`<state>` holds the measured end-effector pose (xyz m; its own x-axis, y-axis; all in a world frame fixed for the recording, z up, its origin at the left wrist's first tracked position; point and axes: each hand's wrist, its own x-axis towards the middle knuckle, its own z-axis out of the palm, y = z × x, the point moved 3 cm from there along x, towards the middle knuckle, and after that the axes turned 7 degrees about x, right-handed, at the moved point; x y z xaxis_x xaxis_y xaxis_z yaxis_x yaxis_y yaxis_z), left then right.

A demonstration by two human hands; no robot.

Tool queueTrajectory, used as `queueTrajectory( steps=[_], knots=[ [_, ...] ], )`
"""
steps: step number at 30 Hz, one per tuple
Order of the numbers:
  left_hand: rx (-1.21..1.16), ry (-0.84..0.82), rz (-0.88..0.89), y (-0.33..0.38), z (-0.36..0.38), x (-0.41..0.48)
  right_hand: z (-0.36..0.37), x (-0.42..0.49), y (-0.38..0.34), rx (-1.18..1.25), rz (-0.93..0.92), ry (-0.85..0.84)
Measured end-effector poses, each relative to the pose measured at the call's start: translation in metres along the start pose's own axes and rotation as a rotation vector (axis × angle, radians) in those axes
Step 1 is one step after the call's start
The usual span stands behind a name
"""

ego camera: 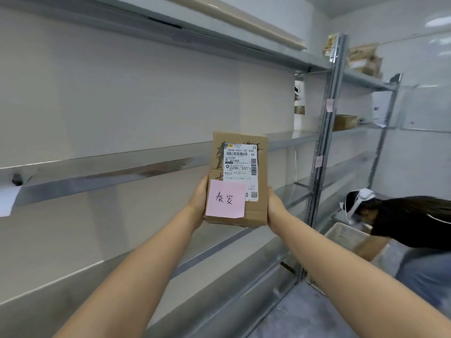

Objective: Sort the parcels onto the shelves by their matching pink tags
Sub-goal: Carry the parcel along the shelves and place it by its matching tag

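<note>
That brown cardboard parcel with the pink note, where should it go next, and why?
Probably carry the brown cardboard parcel, held by the left hand and right hand, toward the pink shelf tags on the metal upright, to compare them with its handwritten pink note.

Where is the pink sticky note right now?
The pink note is stuck on the lower left front of the cardboard parcel, mid-frame in the head view, held between the left hand and right hand.
</note>
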<state>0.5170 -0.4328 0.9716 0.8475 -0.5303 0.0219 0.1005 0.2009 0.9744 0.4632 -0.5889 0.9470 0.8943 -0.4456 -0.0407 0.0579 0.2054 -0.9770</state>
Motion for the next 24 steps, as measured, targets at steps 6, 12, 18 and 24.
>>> queueTrajectory(
  steps=[6,12,18,24],
  knots=[
    [-0.013,-0.203,-0.028,-0.021,0.050,0.027,-0.053,-0.003,-0.002,0.038,-0.029,0.144],
    [-0.035,-0.345,-0.081,-0.036,0.103,0.047,-0.111,-0.004,-0.008,0.068,-0.043,0.310],
    [-0.086,-0.348,-0.111,-0.055,0.147,0.074,-0.160,0.007,-0.019,0.079,-0.059,0.366],
    [-0.116,-0.367,-0.111,-0.063,0.192,0.105,-0.210,0.036,-0.025,0.230,-0.044,0.354]
  ],
)
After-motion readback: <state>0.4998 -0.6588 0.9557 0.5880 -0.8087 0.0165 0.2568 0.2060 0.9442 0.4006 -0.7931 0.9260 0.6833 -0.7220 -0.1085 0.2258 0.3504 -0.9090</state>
